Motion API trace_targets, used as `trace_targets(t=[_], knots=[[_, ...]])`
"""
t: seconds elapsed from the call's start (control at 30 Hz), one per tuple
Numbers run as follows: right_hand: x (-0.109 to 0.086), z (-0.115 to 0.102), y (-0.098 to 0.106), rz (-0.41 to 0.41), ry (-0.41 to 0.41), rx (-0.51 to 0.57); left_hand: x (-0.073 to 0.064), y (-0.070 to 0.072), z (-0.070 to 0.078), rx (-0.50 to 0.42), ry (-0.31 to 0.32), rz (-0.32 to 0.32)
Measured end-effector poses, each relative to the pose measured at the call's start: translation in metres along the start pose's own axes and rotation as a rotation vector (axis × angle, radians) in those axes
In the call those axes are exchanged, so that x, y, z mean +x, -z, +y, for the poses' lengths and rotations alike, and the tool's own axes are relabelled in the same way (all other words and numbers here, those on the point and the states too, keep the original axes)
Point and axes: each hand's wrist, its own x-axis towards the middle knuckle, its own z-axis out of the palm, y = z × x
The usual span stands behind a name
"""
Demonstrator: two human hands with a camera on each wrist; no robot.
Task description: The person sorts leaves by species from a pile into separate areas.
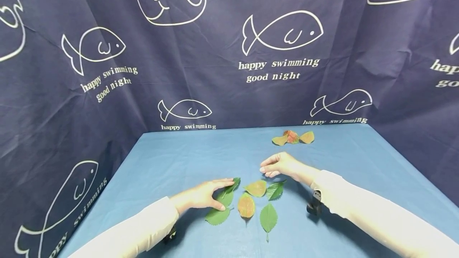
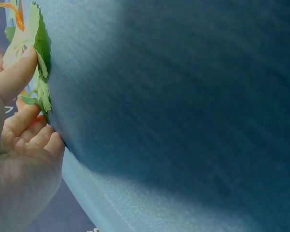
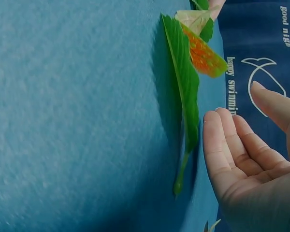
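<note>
My left hand (image 1: 201, 195) reaches over several green leaves on the blue cloth, its fingers spread. The thumb touches the lower green leaf (image 1: 216, 217), and the fingertips lie at the upper green leaf (image 1: 235, 184); another green leaf (image 1: 226, 199) sits between them. Right of these are a yellow leaf (image 1: 256, 188) and an orange-yellow leaf (image 1: 246, 205). Two more green leaves follow, a ridged one (image 1: 275, 190) and a flatter one (image 1: 268, 217). My right hand (image 1: 283, 165) hovers beyond the ridged leaf, fingers loosely bent with nothing between them, as the right wrist view also shows.
Toward the back of the blue table (image 1: 186, 150) lie a yellowish leaf (image 1: 279, 141), a reddish leaf (image 1: 292, 137) and another yellow-orange leaf (image 1: 307, 137). A dark blue curtain (image 1: 222, 90) with white fish drawings surrounds the table's back and sides.
</note>
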Motion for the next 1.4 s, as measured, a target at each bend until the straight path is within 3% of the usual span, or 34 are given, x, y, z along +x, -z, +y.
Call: trace_targets(t=[0.53, 1.07, 1.4], knots=[[-0.006, 0.009, -0.018, -0.080, 0.048, -0.007, 0.001, 0.000, 0.001, 0.003, -0.006, 0.003], [-0.012, 0.003, -0.030, -0.063, 0.049, -0.070, 0.000, -0.001, 0.000, 0.005, -0.002, 0.008], [-0.008, 0.008, -0.028, -0.035, 0.053, -0.054, -0.001, 0.000, 0.001, 0.016, -0.023, 0.011]])
